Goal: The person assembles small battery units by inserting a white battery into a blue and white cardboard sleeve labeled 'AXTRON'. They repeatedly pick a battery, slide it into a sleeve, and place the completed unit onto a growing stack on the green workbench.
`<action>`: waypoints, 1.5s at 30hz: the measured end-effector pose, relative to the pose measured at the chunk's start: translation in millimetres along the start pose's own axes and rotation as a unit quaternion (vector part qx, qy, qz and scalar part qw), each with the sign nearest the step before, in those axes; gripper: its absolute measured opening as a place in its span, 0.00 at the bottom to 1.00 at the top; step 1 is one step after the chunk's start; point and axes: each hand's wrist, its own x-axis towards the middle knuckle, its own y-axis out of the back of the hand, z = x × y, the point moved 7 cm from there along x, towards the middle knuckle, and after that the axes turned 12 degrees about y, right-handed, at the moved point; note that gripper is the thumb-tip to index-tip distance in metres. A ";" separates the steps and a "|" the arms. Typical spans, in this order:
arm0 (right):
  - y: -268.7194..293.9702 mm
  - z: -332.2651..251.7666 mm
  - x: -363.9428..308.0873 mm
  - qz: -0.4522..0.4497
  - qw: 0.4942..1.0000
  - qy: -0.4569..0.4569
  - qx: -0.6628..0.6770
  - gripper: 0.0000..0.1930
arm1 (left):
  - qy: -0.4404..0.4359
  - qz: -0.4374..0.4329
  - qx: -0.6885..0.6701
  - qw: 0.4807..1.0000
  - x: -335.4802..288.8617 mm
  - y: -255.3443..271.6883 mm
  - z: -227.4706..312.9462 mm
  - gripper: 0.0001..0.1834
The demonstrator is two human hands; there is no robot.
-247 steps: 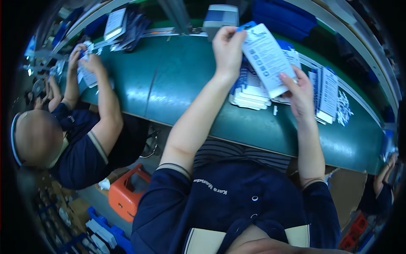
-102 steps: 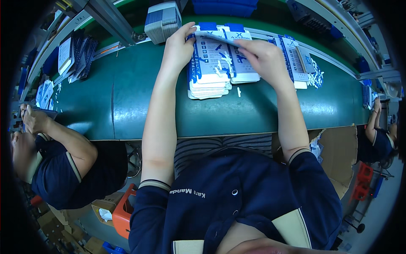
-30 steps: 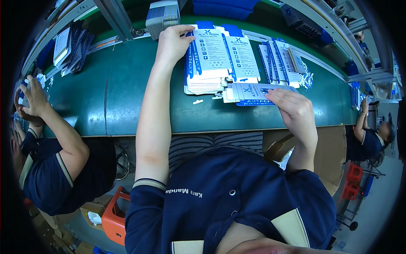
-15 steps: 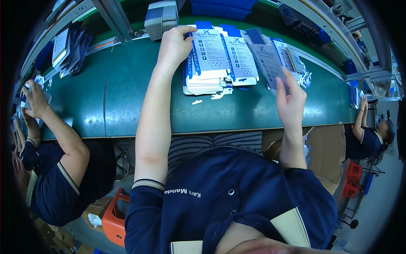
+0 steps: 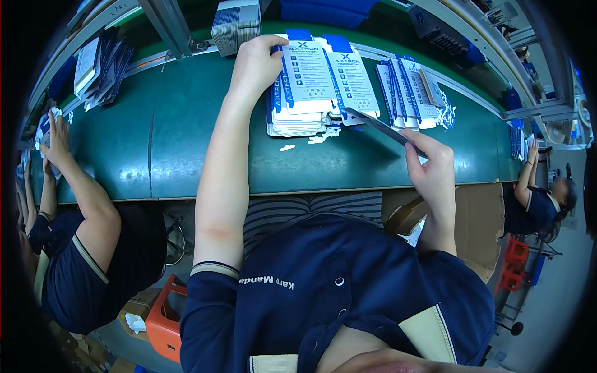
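Note:
My left hand (image 5: 256, 69) is closed at the upper left corner of the top flat carton (image 5: 309, 81) on a stack of white and blue flattened battery boxes. Its fingertips pinch that corner and are partly hidden. Right beside this stack lies another pile of flat cartons (image 5: 356, 90), overlapping it. My right hand (image 5: 432, 163) grips a flat carton (image 5: 384, 128) by its near end, thumb against fingers. That carton is tilted almost edge-on, its far tip over the lower edge of the second pile. Small white cut-out tabs (image 5: 317, 138) lie just in front of the stacks.
Fanned cartons (image 5: 407, 93) and scattered white scraps (image 5: 445, 117) lie further right on the green table (image 5: 199, 143). A thick bundle of cards (image 5: 236, 28) and a blue bin (image 5: 329, 12) stand behind. A person works at left, beside more cartons (image 5: 102, 71); another person is at far right.
My right hand has turned its carton from upright, face visible, to nearly edge-on, swinging its far end left toward the stacks. My left hand stays at the stack's corner.

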 end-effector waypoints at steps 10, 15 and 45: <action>20.3 6.7 -5.1 0.028 0.999 0.008 -0.018 0.11 | 0.006 0.001 0.006 1.000 0.0 0.3 0.1 0.14; 15.3 8.6 -6.3 -0.018 0.999 -0.028 -0.008 0.11 | 0.000 -0.005 -0.003 1.000 1.1 -1.3 -2.9 0.14; -121.9 93.5 75.2 0.058 0.799 -0.262 0.539 0.16 | 0.002 -0.051 0.048 0.998 -6.0 -8.2 3.1 0.22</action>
